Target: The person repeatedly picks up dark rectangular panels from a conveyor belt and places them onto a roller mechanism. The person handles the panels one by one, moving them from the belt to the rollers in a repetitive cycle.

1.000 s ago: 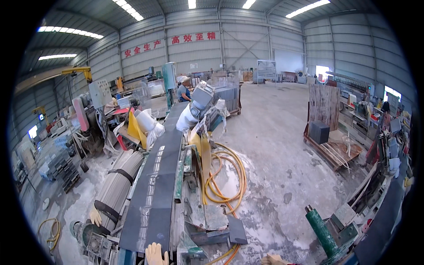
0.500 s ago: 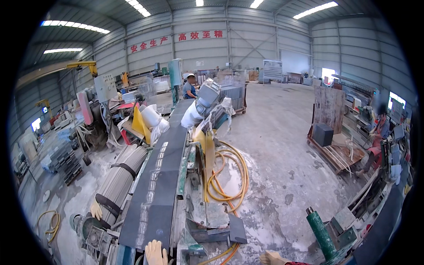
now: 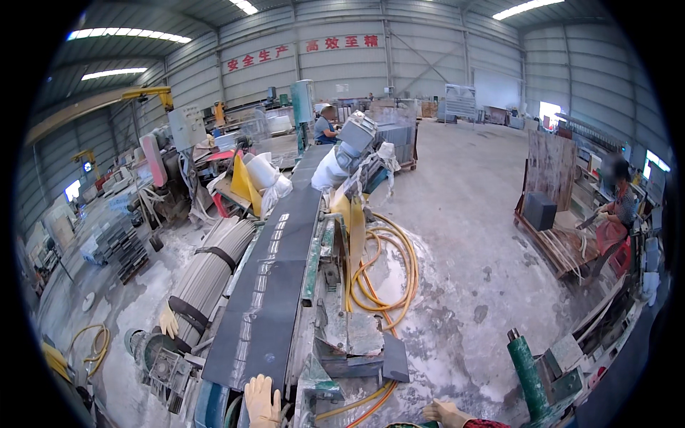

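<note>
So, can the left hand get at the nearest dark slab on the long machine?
Probably yes: the left hand is right by the near edge of the nearest dark slab, and nothing seems to block it.

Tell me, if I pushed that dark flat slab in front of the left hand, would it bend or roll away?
The dark flat slab probably wouldn't bend much: its near edge looks straight, without sagging. It seems unlikely to roll, lying broad and flat. Its top might be slippery, because it shines.
</note>
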Motion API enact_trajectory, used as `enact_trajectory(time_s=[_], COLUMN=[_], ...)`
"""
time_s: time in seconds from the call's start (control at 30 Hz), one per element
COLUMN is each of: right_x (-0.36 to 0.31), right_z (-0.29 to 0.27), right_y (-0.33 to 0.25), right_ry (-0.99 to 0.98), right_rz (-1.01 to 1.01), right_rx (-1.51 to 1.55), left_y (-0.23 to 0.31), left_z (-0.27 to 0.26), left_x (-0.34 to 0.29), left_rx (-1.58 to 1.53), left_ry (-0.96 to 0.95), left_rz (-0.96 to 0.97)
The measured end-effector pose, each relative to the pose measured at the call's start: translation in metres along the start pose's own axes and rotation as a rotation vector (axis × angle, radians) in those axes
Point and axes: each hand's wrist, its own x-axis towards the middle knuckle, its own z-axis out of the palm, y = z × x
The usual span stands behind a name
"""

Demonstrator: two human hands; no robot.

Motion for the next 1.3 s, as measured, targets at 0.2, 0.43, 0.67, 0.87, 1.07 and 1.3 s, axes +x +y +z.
enact_trajectory(time_s=[0.2, 0.43, 0.67, 0.87, 1.07, 1.3], right_x=[0.022, 0.006, -0.021, -0.016, -0.037, -0.043], right_z=[-0.005, 0.007, 0.018, 0.003, 0.036, 0.036], right_y=[0.013, 0.008, 0.001, 0.004, -0.019, -0.026], right_ry=[0.099, 0.107, 0.228, -0.018, 0.181, 0.18], right_rz=[0.032, 0.012, -0.065, -0.064, -0.053, -0.033], right_rx=[0.002, 0.152, 0.11, 0.123, -0.028, -0.008], left_y=[-0.001, -0.002, -0.024, -0.016, -0.02, -0.026], left_z=[0.005, 0.0, 0.034, 0.022, 0.02, 0.029], left_x=[-0.002, 0.001, -0.013, -0.014, -0.02, -0.021], left_rx=[0.023, 0.017, 0.025, 0.035, 0.053, 0.066], left_ry=[-0.026, -0.042, -0.02, -0.02, -0.035, -0.043], left_rz=[-0.022, -0.057, -0.041, -0.035, -0.04, -0.038])
